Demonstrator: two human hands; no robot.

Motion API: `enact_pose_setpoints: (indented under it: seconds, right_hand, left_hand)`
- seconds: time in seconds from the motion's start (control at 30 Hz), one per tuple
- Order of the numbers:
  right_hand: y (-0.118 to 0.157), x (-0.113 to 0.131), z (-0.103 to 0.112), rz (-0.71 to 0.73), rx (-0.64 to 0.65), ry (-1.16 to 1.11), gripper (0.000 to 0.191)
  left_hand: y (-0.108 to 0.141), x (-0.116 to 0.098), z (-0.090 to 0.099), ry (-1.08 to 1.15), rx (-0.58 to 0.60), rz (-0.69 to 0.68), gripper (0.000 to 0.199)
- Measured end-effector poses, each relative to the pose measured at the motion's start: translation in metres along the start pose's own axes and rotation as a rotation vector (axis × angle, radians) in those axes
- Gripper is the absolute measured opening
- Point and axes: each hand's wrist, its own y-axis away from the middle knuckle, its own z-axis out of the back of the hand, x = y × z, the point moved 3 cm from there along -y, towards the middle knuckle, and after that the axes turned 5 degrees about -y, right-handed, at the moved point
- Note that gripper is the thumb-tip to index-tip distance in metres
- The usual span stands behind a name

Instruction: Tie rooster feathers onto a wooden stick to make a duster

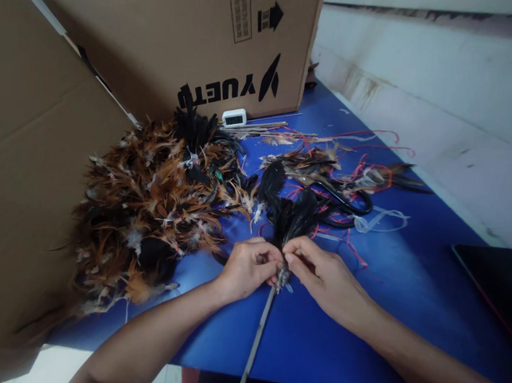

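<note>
Black feathers (300, 214) fan upward from the top of a thin grey stick (256, 342), which runs down past the table's front edge. My left hand (251, 266) is closed round the feather bundle where it meets the stick, just above its pale quill ends (282, 278). From the right, my right hand (316, 270) pinches at the same spot, thumb and forefinger together against the bundle. Whatever fine material lies between the right fingertips is too small to make out.
A large pile of brown feathers (152, 191) covers the left of the blue table (342, 347). Behind stand cardboard boxes (161, 41) and a white digital timer (234, 118). Black-handled scissors (344, 200), red strings and loose feathers lie right of centre; a black object (497, 281) sits far right.
</note>
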Motion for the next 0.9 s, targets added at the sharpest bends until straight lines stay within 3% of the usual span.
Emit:
enact_pose_setpoints:
  seconds: [0.43, 0.67, 0.9]
  right_hand:
    - [-0.0074, 0.0041, 0.0068, 0.038, 0.081, -0.061, 0.021]
    - [-0.0073, 0.0025, 0.0036, 0.089, 0.094, 0.112, 0.02]
    - [-0.0048, 0.0032, 0.0007, 0.025, 0.12, 0.271, 0.017]
  left_hand:
    - [0.0047, 0.0037, 0.0006, -0.199, -0.02, -0.188, 0.013]
    - [0.0048, 0.0005, 0.0002, -0.213, -0.012, -0.21, 0.015]
    - [0.0034, -0.0004, 0.0002, -0.21, -0.009, -0.207, 0.016]
